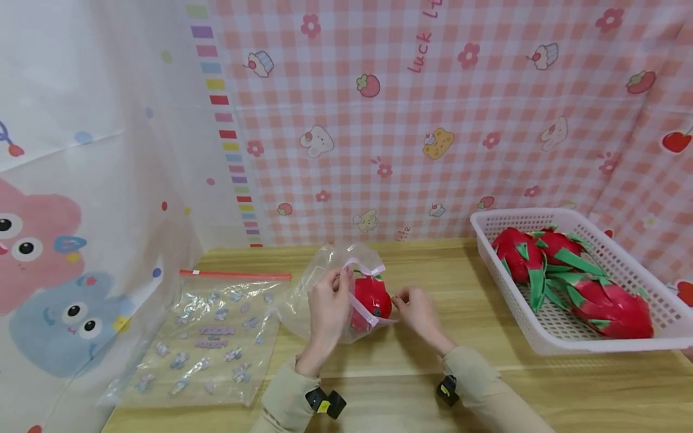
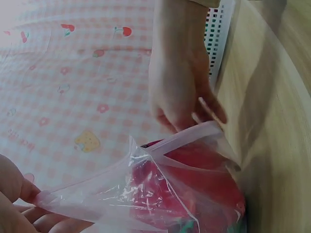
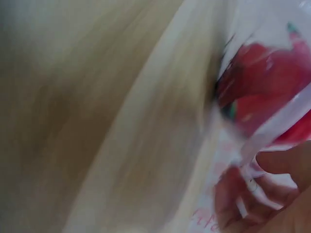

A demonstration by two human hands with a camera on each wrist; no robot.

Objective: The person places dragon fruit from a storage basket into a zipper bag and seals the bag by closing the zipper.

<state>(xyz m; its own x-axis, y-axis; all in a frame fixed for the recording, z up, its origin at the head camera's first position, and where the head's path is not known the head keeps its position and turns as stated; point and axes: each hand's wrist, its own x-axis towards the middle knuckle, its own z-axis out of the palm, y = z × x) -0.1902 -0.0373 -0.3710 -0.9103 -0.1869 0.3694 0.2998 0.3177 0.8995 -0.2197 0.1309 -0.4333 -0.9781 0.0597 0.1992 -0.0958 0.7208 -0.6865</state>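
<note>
Back wall: pink-and-white checked cloth (image 1: 400, 114) with printed flowers, cupcakes, strawberries. White sheet (image 1: 130, 198) on the left of the frame, big pink and blue cartoon faces on it, coloured dots around them.

Tabletop (image 1: 384, 388) is pale wood grain, runs across the lower frame up to the cloth.

Right side of frame: white plastic basket (image 1: 606, 346), perforated walls. Three dragon fruits (image 1: 612, 310) visible in it, red with green scales, bunched together and touching.

Lower left: printed zip bag (image 1: 208, 337), clear, lying flat, red closure strip along its far edge, small character prints plus lettering. Lies just beside the second bag.

Lower centre: clear bag (image 1: 302, 304), puffed up, pale pink strips at its mouth. Mouth faces right.

Bagged dragon fruit (image 1: 373, 294) sits inside it, close to the mouth, between the two hands. It's just right of the left fingers and just left of the right ones; film and a pink strip cross in front of it.

Left hand (image 1: 328, 304): thumb and fingers pinch the bag film near the mouth, seen in the left wrist view too. Right hand (image 1: 419, 313): thumb and fingers pinch the mouth's right edge; right wrist view is blurred there.
</note>
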